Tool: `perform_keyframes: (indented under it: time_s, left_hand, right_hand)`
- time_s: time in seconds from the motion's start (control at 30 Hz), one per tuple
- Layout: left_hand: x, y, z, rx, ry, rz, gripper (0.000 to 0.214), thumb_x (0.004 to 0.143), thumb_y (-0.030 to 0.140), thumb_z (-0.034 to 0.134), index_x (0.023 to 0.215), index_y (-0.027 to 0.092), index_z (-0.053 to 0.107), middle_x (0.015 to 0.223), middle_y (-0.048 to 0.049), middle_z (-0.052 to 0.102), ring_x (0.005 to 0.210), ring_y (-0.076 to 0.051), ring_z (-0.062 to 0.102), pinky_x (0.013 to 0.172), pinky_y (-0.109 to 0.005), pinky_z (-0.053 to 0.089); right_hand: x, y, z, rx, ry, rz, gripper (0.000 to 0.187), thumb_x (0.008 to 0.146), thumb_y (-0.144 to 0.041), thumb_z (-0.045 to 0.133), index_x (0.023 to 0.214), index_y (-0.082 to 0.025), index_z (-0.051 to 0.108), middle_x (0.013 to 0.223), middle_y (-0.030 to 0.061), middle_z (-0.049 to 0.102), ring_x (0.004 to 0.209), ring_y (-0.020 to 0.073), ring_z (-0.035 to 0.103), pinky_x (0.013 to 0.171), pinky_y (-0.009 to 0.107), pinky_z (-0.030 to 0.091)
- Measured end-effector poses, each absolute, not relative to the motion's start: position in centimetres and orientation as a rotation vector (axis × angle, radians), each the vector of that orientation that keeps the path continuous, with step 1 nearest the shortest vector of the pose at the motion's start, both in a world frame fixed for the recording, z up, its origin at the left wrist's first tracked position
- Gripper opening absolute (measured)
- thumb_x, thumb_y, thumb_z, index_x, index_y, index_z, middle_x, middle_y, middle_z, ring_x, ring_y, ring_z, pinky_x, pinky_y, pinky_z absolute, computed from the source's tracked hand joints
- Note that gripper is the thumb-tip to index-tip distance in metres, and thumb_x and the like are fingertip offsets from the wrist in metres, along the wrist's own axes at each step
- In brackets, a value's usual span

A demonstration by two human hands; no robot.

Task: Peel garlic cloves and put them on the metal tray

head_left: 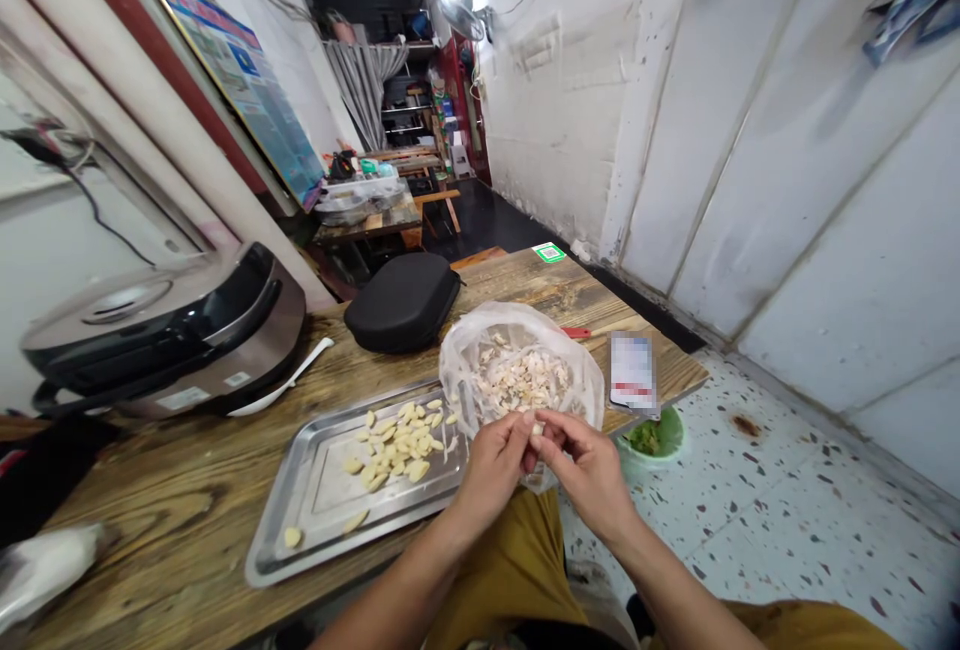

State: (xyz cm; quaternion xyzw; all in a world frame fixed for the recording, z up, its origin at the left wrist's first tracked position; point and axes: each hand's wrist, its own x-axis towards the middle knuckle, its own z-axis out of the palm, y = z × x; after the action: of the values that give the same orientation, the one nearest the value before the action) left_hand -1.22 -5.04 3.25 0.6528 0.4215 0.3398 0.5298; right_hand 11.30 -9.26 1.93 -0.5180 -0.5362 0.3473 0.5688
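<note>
My left hand (pixel 498 458) and my right hand (pixel 581 460) meet at the near edge of a clear plastic bag (pixel 459 370). Pinched between their fingertips is a small pale garlic clove (pixel 537 429), partly hidden by the fingers. The bag lies open and holds a heap of garlic cloves and papery skins (pixel 525 375). Left of my hands, a metal tray (pixel 281 490) carries many peeled garlic cloves (pixel 397 440), mostly gathered toward its right half. Two cloves lie apart near the tray's front left.
On the wooden table (pixel 180 490) are a black case (pixel 403 300), a rice cooker (pixel 165 330), a white spoon (pixel 281 380), a red-handled tool (pixel 576 332) and a phone (pixel 631 370). A green bowl (pixel 656 438) with leafy scraps sits below the right edge. A wall (pixel 750 130) stands right.
</note>
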Motion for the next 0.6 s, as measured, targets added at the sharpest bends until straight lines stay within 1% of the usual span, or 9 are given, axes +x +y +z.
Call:
perform_keyframes:
  time_s: [0.1,0.17,0.23,0.3,0.37,0.4,0.47,0.53,0.6]
  left_hand:
    - [-0.94,-5.15,3.11,1.486,0.965,0.772,0.046,0.086,0.052,0.038,0.061,0.016,0.048,0.049,0.0041,0.040,0.046,-0.009,0.035,0.046,-0.021,0.028]
    - [-0.72,-5.37,3.29,1.455,0.972,0.773,0.046,0.087,0.052,0.036,0.059,0.016,0.045,0.047,0.0049,0.038,0.044,-0.009,0.033,0.046,-0.021,0.027]
    - [-0.63,-5.63,3.63,1.539,1.008,0.805,0.047,0.089,0.050,0.031,0.058,0.017,0.044,0.047,0.0038,0.040,0.045,-0.010,0.037,0.048,-0.022,0.030]
    - [-0.70,-5.83,3.95,1.785,1.037,0.826,0.043,0.091,0.045,0.030,0.062,0.017,0.046,0.054,0.0010,0.048,0.052,-0.013,0.045,0.054,-0.024,0.033]
    - [-0.85,-5.89,4.07,2.080,1.056,0.809,0.033,0.091,0.040,0.033,0.071,0.018,0.049,0.062,-0.0010,0.054,0.060,-0.015,0.049,0.059,-0.026,0.034]
    - [-0.90,-5.87,4.04,2.198,1.056,0.786,0.029,0.091,0.038,0.034,0.074,0.018,0.049,0.065,-0.0014,0.054,0.062,-0.016,0.050,0.061,-0.026,0.034]
    - [-0.86,-5.80,3.84,2.316,1.047,0.748,0.028,0.092,0.034,0.032,0.074,0.019,0.047,0.066,-0.0015,0.054,0.064,-0.016,0.050,0.061,-0.027,0.034]
    - [-0.63,-5.76,3.56,2.297,1.037,0.730,0.030,0.093,0.032,0.027,0.073,0.019,0.045,0.065,-0.0005,0.053,0.063,-0.015,0.051,0.060,-0.026,0.035]
    - [-0.31,-5.79,3.29,2.248,1.054,0.737,0.029,0.094,0.031,0.025,0.075,0.020,0.044,0.064,0.0005,0.053,0.061,-0.014,0.051,0.059,-0.025,0.035]
  right_hand:
    - [11.36,-9.42,1.96,-1.158,-1.255,0.926,0.023,0.082,-0.031,0.057,0.101,-0.019,0.061,0.074,0.0008,0.059,0.066,0.0132,0.055,0.065,0.027,0.046]
    - [11.31,-9.39,2.00,-1.085,-1.187,1.069,0.017,0.082,-0.033,0.058,0.091,-0.018,0.057,0.070,0.0001,0.059,0.064,0.0130,0.056,0.062,0.026,0.045]
    - [11.19,-9.24,2.04,-1.008,-1.074,1.194,0.019,0.081,-0.035,0.060,0.083,-0.018,0.051,0.063,-0.0024,0.058,0.057,0.0112,0.055,0.055,0.023,0.043]
    - [11.08,-9.04,2.11,-0.946,-0.929,1.252,0.025,0.078,-0.038,0.062,0.077,-0.019,0.046,0.056,-0.0058,0.053,0.048,0.0079,0.049,0.048,0.019,0.039]
    - [11.05,-8.87,2.27,-0.884,-0.783,1.309,0.030,0.075,-0.040,0.065,0.074,-0.019,0.043,0.050,-0.0090,0.047,0.040,0.0050,0.040,0.041,0.017,0.034]
    - [11.07,-8.82,2.38,-0.857,-0.724,1.349,0.032,0.074,-0.041,0.066,0.072,-0.019,0.042,0.048,-0.0100,0.044,0.037,0.0040,0.035,0.039,0.016,0.032]
    - [11.13,-8.75,2.62,-0.820,-0.641,1.442,0.036,0.073,-0.043,0.067,0.068,-0.019,0.039,0.046,-0.0103,0.042,0.036,0.0029,0.028,0.036,0.015,0.028]
    - [11.18,-8.70,2.75,-0.795,-0.587,1.489,0.040,0.071,-0.044,0.068,0.065,-0.019,0.037,0.046,-0.0099,0.041,0.037,0.0028,0.027,0.036,0.015,0.026]
    - [11.16,-8.65,2.62,-0.791,-0.585,1.454,0.041,0.071,-0.044,0.068,0.063,-0.019,0.036,0.046,-0.0100,0.038,0.039,0.0032,0.028,0.038,0.015,0.026]
